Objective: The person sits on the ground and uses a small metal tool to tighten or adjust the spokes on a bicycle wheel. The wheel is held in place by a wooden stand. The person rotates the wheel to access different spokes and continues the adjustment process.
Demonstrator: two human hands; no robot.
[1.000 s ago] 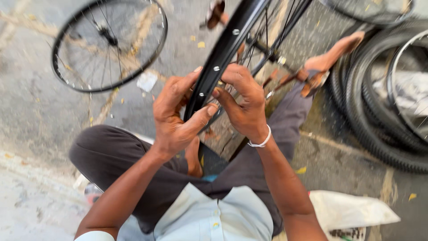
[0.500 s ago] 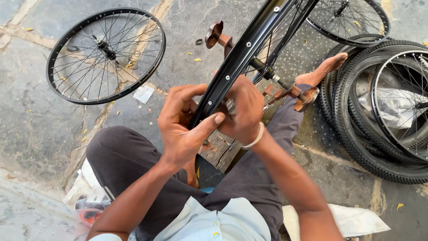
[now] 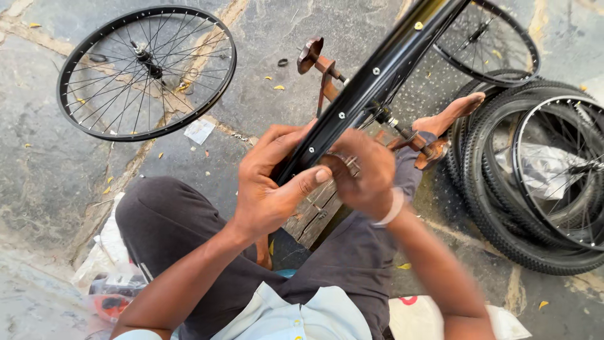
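Over the person's lap, a black rim (image 3: 377,79) runs slantwise from the hands up toward the top of the view, its inner face showing a row of small spoke holes and one yellowish spot near the top. The left hand (image 3: 274,182) is closed around the rim's lower end, fingers wrapped over the far edge and the thumb stretched across the near side toward the other hand. The right hand (image 3: 362,173) sits just beside it, touching the rim, its fingers curled in a pinch at the rim's edge; it is blurred, and what it pinches cannot be told, though a thin bit of metal shows between the fingers. A white band (image 3: 391,208) circles the right wrist.

Behind the rim, a rusty stand (image 3: 324,69) rises from the stone floor (image 3: 38,170), and a threaded axle (image 3: 402,129) lies just past the right hand. A bare foot (image 3: 453,113) rests against stacked tyres (image 3: 503,233) on the right, which hold a spoked wheel. Another spoked wheel (image 3: 148,72) lies flat on the floor at upper left, well apart from the hands, with a scrap of paper (image 3: 199,131) near it. A white bag (image 3: 428,315) lies by the right elbow
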